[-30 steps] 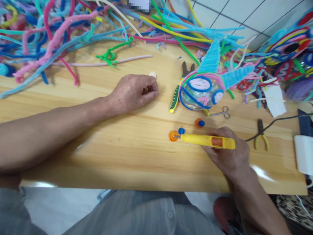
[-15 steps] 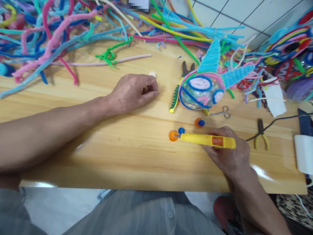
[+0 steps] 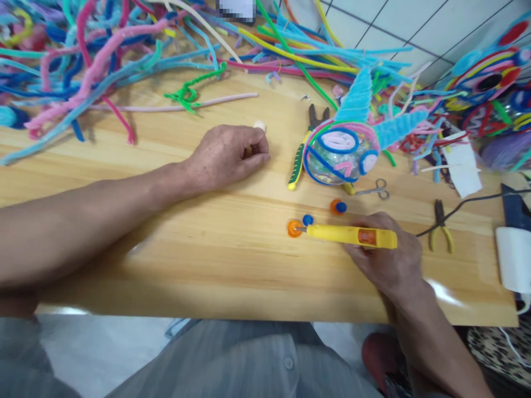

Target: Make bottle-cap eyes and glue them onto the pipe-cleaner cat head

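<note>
Right of the orange cap [image 3: 295,229], my right hand [image 3: 390,257] grips the glue gun [image 3: 336,234], whose tip [image 3: 302,229] at it could stray if I wobble, while leftward my left hand [image 3: 230,155] curls, whether empty I can't see.

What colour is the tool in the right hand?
The tool is yellow with an orange inset, seen in the head view.

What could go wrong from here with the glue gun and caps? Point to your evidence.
The right hand holds the yellow glue gun with its nozzle at an orange cap; no hand steadies that cap, so it might slide. The blue cap close by could get knocked. The dark cord crosses the yellow-handled pliers and might snag.
</note>
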Action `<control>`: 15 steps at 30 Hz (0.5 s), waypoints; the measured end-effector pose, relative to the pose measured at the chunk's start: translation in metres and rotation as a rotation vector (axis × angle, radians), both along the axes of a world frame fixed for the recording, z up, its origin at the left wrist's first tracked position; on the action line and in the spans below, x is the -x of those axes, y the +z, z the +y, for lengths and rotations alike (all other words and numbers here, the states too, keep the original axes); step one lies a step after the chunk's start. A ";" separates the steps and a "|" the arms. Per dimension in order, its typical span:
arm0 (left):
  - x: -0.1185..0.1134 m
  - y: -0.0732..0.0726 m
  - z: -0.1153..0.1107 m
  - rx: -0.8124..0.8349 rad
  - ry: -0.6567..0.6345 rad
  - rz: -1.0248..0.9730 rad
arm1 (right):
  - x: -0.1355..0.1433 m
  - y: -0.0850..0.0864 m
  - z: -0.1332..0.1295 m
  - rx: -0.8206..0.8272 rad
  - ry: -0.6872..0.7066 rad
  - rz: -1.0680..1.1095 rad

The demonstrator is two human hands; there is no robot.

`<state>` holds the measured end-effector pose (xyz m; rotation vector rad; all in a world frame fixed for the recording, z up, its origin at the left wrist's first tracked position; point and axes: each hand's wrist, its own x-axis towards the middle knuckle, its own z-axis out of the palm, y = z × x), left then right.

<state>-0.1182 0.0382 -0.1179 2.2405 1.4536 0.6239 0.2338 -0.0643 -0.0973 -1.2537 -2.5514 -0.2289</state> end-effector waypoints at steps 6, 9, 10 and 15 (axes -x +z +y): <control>0.000 -0.001 0.001 -0.007 -0.001 0.001 | 0.001 0.000 0.000 -0.004 -0.032 0.031; 0.000 -0.001 0.001 -0.015 -0.004 -0.011 | 0.001 -0.001 0.000 -0.004 -0.064 0.073; 0.000 -0.002 0.001 -0.016 -0.005 -0.012 | 0.001 -0.001 0.000 0.000 -0.076 0.084; 0.000 -0.003 0.001 -0.016 -0.008 -0.020 | 0.004 0.003 0.002 0.040 -0.101 0.080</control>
